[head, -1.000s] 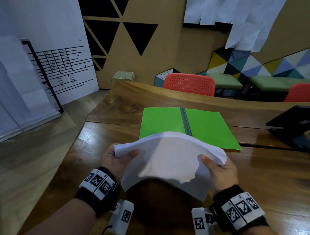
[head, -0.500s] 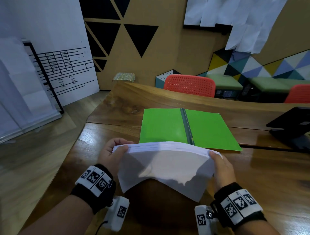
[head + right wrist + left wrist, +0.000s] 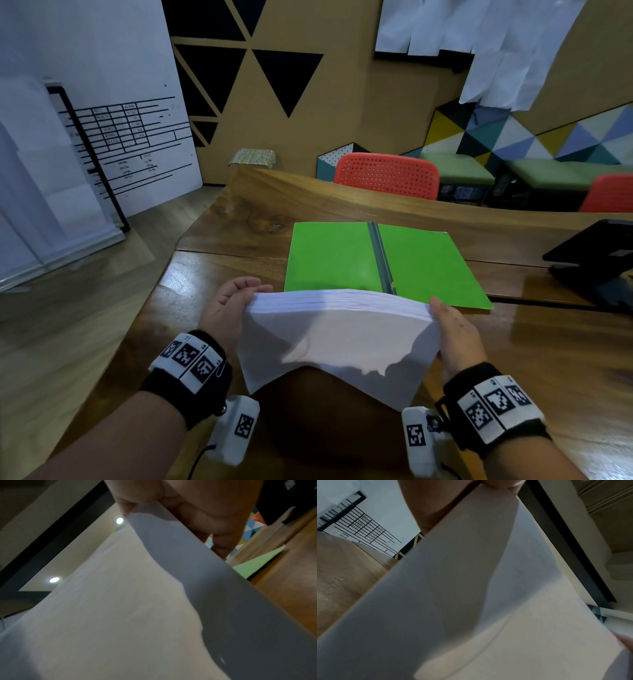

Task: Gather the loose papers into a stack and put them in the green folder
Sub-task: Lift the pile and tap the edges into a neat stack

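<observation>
— Holding the stack of white papers (image 3: 337, 337) at both side edges, the left hand (image 3: 228, 308) and right hand (image 3: 457, 337) clamp it above the wooden surface (image 3: 555, 359), its middle bowed upward. Gathering looks finished?

— It appears so: the far edges sit flush, and no loose sheets show on the wood. What remains is the filing.

— And the green folder (image 3: 334, 260)?

— It lies open and flat just beyond the stack, spine up the middle, nothing inside. The papers are not yet in it.
</observation>
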{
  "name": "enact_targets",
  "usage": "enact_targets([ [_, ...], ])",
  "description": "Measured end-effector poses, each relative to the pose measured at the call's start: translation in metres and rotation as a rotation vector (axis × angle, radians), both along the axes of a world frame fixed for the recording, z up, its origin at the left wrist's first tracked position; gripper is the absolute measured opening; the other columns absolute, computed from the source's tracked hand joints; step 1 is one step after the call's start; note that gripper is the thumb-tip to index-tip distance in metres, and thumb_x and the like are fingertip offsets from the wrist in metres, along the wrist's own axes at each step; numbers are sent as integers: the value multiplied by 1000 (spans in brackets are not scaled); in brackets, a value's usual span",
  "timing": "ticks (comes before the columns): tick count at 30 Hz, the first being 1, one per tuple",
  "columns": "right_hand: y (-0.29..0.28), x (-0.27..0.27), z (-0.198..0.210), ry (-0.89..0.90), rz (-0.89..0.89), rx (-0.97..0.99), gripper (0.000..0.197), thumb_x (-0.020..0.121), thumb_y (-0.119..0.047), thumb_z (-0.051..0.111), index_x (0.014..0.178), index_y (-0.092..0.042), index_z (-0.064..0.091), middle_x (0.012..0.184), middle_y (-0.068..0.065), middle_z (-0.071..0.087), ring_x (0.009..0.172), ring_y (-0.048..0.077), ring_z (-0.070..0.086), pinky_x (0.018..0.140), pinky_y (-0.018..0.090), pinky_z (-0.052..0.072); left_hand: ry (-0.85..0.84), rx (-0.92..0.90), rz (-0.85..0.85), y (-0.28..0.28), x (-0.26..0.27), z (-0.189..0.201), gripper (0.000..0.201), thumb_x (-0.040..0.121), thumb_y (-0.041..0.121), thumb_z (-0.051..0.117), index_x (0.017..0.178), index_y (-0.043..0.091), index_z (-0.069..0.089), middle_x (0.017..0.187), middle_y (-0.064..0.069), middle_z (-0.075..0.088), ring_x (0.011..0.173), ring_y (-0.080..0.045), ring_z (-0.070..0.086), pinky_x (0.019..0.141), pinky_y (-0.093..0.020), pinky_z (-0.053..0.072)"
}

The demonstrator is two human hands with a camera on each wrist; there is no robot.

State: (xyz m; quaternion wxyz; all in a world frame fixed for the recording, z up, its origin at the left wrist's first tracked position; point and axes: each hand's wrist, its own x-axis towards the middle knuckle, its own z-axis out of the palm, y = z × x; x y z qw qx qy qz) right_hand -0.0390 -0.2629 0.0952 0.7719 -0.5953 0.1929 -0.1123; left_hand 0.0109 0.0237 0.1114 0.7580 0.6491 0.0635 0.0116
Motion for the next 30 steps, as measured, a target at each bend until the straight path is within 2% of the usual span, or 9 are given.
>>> enact_targets([
  [4,-2,-6,-21,-4,133,-8,88,28,-48,92,103,-12,62,86,0,76,71,12,71,64,24,59,-14,53,-68,5,-7,-9,78,36,72,74,89,16,58,65,7,72,67,-11,64,56,-20,55],
  [7,9,-9,-24,23,48,-67,48,53,-14,87,97,-8,66,91,11,73,72,23,69,72,32,57,21,114,-50,-5,-19,-10,31,56,22,85,76,19,61,49,13,69,56,-10,65,44,-11,50],
  [9,14,-8,-19,-2,3,-78,54,41,-28,91,86,-11,68,83,6,76,73,25,70,77,36,57,39,151,-9,-13,-26,-2,20,68,0,76,69,14,62,42,12,65,41,-1,62,37,-11,47],
  [15,18,-17,-15,1,-45,-66,41,62,-3,80,99,-6,64,56,-12,71,46,1,64,44,13,50,-15,162,8,-6,-26,-2,33,67,-13,72,73,16,57,48,8,67,43,6,59,42,-9,48],
  [19,19,-16,-23,110,2,-83,46,54,-6,85,96,-7,67,80,4,71,70,20,65,63,26,53,157,289,-66,0,-21,-8,11,73,1,73,72,10,66,44,10,67,45,3,62,42,-9,47],
  [22,17,-15,-13,84,19,-160,25,68,5,75,84,-13,68,74,-3,73,66,15,68,62,21,53,201,381,-26,7,-11,-4,30,67,15,80,92,7,68,72,-1,73,76,-18,67,55,-18,52],
  [25,22,-16,12,-20,63,-313,24,69,3,75,77,-20,72,63,-16,73,64,6,70,61,17,55,48,766,146,10,-7,13,89,50,44,85,126,22,45,131,-9,49,119,-25,48,101,-37,43],
  [28,39,-18,54,-100,94,-812,11,72,-20,77,69,-31,75,66,-15,73,72,16,67,70,28,54,-379,1169,19,-5,-16,51,123,38,80,64,142,27,22,148,2,26,138,-18,23,118,-48,12],
  [30,55,-22,84,-183,91,-1256,9,75,-30,73,72,-22,76,62,-3,69,65,22,62,62,31,49,-540,1254,-227,-25,-18,76,110,47,77,60,141,28,28,144,5,38,134,-16,34,117,-48,18],
])
